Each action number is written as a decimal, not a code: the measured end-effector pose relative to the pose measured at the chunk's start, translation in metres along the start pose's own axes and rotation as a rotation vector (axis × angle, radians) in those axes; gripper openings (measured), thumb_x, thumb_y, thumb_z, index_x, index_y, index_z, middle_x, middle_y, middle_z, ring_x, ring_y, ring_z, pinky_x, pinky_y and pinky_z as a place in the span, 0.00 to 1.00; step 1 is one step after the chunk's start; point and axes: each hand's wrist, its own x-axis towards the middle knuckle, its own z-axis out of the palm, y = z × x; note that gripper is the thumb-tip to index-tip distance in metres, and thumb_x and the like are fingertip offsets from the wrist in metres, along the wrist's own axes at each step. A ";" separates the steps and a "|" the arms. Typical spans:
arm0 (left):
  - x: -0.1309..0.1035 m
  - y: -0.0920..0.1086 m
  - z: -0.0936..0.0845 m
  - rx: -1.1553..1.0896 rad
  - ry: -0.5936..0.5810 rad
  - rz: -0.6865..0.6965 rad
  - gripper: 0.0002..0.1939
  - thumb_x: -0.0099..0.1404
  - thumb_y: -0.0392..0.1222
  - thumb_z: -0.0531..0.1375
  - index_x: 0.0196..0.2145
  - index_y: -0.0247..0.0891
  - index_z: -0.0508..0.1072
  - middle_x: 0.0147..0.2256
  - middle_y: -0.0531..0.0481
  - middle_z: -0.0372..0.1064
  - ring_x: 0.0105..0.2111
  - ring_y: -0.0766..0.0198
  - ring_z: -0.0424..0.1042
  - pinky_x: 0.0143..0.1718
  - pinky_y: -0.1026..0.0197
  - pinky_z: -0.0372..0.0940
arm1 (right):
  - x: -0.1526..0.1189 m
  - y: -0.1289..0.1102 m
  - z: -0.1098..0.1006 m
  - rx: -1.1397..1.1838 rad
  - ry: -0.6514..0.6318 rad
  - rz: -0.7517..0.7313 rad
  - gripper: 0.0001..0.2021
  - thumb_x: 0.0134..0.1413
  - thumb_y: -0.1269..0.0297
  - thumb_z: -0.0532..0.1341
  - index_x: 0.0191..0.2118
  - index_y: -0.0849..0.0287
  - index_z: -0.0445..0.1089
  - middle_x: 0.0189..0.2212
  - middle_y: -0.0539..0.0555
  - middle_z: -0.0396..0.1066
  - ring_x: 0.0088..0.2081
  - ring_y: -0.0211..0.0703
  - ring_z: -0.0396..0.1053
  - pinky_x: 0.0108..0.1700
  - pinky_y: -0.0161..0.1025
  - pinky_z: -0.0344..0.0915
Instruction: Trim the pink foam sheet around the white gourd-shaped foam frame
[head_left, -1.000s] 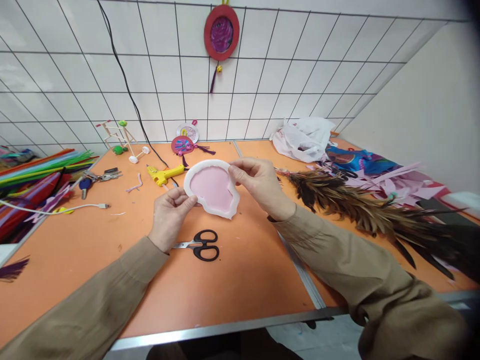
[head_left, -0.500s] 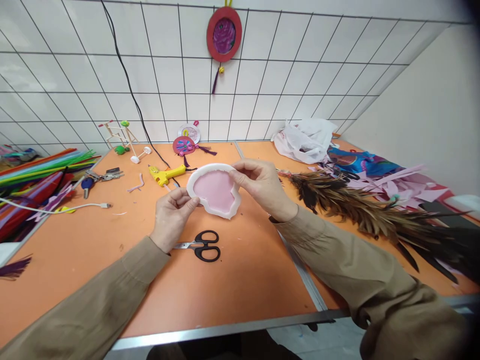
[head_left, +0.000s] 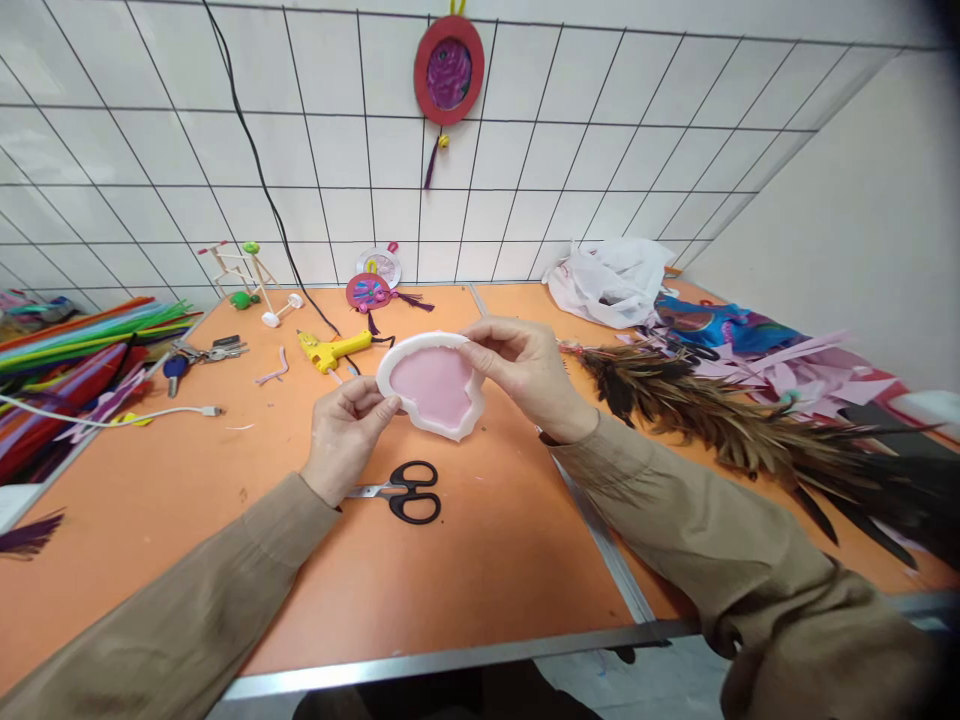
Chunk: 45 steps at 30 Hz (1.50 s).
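A pink piece with a thick white rim is held up above the orange table, tilted toward the camera. My left hand pinches its lower left edge between thumb and fingers. At the upper right edge, my right hand grips the rim the same way. Black-handled scissors lie on the table below the piece, their blades partly hidden by my left hand and sleeve. Behind my left hand is a yellow glue gun.
Feathers, pink scraps and a white plastic bag lie at the right. Keys, a white cable and colourful pipe cleaners are at the left. Round ornaments rest by the tiled wall.
The pink piece has shifted very slightly right and down, with a small change in its tilt. Both hands keep their grip on it.
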 end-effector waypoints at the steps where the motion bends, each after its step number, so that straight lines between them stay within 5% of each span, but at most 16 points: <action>1: 0.000 0.000 0.000 0.002 -0.001 -0.004 0.11 0.51 0.44 0.73 0.30 0.36 0.79 0.28 0.49 0.81 0.30 0.59 0.80 0.37 0.59 0.74 | 0.000 0.000 0.000 -0.011 0.003 -0.004 0.11 0.51 0.56 0.67 0.29 0.59 0.74 0.26 0.51 0.74 0.29 0.39 0.70 0.32 0.38 0.66; 18: -0.012 0.004 0.008 -0.079 -0.044 -0.242 0.16 0.49 0.47 0.75 0.31 0.35 0.81 0.29 0.48 0.81 0.28 0.62 0.79 0.35 0.63 0.73 | 0.003 0.000 -0.004 -0.123 0.027 0.073 0.10 0.48 0.59 0.64 0.25 0.61 0.72 0.23 0.51 0.70 0.26 0.38 0.64 0.29 0.37 0.62; 45: -0.011 0.004 0.005 -0.104 -0.063 -0.198 0.15 0.53 0.49 0.73 0.31 0.37 0.78 0.26 0.50 0.80 0.25 0.59 0.79 0.34 0.58 0.73 | 0.001 -0.003 -0.004 -0.164 -0.015 0.082 0.10 0.48 0.60 0.62 0.24 0.61 0.70 0.22 0.49 0.67 0.26 0.37 0.61 0.28 0.37 0.59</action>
